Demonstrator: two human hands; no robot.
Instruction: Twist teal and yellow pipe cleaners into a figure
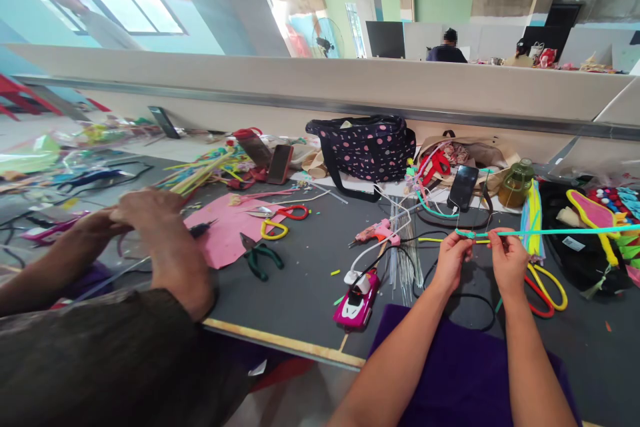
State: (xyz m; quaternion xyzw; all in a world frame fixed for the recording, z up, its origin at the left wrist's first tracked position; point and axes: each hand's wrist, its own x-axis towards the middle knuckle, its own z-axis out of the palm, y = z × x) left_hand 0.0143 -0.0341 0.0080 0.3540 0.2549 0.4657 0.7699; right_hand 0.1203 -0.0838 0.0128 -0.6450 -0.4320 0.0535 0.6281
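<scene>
My left hand [454, 257] pinches the near end of a turquoise pipe cleaner [575, 232], where it looks bunched or twisted. Close beside it, my right hand [508, 259] grips the same stem between thumb and fingers, and its long free end runs out to the right edge of the view. A thin yellow stem [433, 239] lies just left of my left hand and partly behind it. Scissors with red and yellow handles [550, 290] rest beside my right forearm. Below my hands is a dark purple cloth [460, 363].
A co-worker's hands [145, 213] work at the left, blurred. Between us are a pink glue gun [383, 232], a magenta power strip [357, 303], green-handled pliers [261, 259] and pink paper [215, 227]. Behind stand a dotted bag [367, 147], a phone [463, 188] and a bottle [517, 183].
</scene>
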